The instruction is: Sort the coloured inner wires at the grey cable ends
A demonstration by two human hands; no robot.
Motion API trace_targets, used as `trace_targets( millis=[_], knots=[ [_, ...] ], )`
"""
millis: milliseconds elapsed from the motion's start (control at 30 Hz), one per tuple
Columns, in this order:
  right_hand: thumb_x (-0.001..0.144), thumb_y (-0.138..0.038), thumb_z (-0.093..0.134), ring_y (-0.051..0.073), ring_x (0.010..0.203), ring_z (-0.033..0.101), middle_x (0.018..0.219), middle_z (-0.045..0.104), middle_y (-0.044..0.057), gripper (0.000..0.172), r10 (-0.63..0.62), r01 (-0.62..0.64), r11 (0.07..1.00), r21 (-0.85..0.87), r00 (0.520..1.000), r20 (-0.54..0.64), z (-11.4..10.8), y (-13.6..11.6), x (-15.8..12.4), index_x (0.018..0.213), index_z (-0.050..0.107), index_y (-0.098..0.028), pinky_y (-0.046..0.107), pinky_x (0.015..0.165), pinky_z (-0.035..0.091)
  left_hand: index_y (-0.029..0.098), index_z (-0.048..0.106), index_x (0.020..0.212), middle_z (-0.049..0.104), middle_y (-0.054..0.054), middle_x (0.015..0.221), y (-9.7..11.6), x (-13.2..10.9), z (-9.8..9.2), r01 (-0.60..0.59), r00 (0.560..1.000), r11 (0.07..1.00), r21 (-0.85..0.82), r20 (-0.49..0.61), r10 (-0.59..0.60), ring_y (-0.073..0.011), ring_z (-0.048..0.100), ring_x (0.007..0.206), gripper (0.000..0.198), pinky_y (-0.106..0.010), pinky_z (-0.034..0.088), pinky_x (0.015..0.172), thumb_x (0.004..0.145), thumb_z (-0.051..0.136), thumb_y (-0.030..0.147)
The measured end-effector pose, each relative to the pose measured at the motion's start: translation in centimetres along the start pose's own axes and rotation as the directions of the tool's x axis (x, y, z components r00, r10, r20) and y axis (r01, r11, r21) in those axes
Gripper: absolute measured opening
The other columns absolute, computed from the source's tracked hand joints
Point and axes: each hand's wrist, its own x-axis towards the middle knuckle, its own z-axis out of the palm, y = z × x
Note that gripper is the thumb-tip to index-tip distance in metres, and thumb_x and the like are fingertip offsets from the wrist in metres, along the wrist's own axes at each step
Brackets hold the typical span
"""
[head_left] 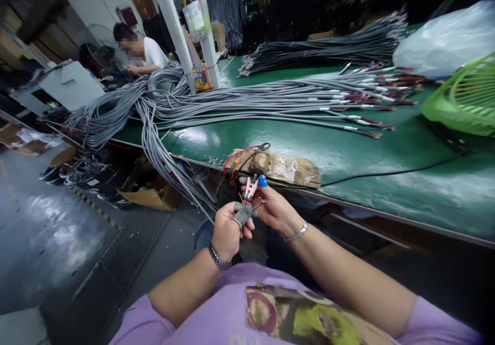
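My left hand (227, 231), with grey covers on its fingertips, is closed around the end of a cable. Thin coloured wires (258, 204), among them orange, green and red ones, fan out above its fingers. Close beside it, my right hand (277, 212) wears a blue cover on the thumb. Between that thumb and its fingers is a small pinkish-white clip (250, 187), right by the wire ends. How the clip touches the wires is too small to make out. Just beyond both hands, a worn wooden block (286, 167) lies at the bench edge, with red and black leads at its left end.
Long grey cables (232, 100) stretch across the green bench (386, 169), some drooping over its front edge. Behind them lies a darker cable bundle (320, 48). A green fan (464, 97) and a plastic bag (444, 38) are at right. Another person (149, 53) sits at far left.
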Motion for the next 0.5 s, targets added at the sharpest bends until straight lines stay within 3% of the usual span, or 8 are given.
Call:
trace_targets(
  millis=[233,400,500],
  knots=[
    [0.075,-0.054,0.069,0.012,0.059,0.057,0.068,0.066,0.001,0.036,-0.021,0.024,0.998,0.053,0.998,-0.052,0.0,0.3,0.2,0.075,0.067,-0.019,0.024,0.057,0.047,0.015,0.057,0.063,0.059,0.002,0.049,-0.3,0.0,0.1,-0.004,1.000,1.000,-0.003,-0.006,0.004,-0.0045,0.046,0.032,0.020,-0.016,0.021,0.033,0.074,0.063,0.030],
    [0.078,-0.066,0.056,0.012,0.060,0.054,0.073,0.064,0.001,0.047,0.027,-0.028,0.999,0.033,0.999,0.040,0.0,-0.3,-0.8,0.078,0.064,-0.020,0.025,0.058,0.047,0.015,0.056,0.064,0.060,0.002,0.051,-0.6,-0.5,-0.6,-0.043,0.999,0.999,-0.003,-0.010,0.043,-0.0048,0.047,0.034,0.022,-0.016,0.024,0.034,0.077,0.063,0.032],
    [0.072,-0.070,0.059,0.012,0.061,0.053,0.075,0.062,0.002,0.053,0.058,-0.053,0.997,-0.061,0.994,0.091,-0.5,-0.4,-2.1,0.083,0.065,-0.019,0.026,0.058,0.046,0.015,0.059,0.069,0.061,0.001,0.054,-1.2,-0.8,-1.1,-0.053,0.998,0.998,0.029,-0.020,0.053,-0.0049,0.049,0.035,0.022,-0.016,0.025,0.035,0.078,0.063,0.034]
  ],
)
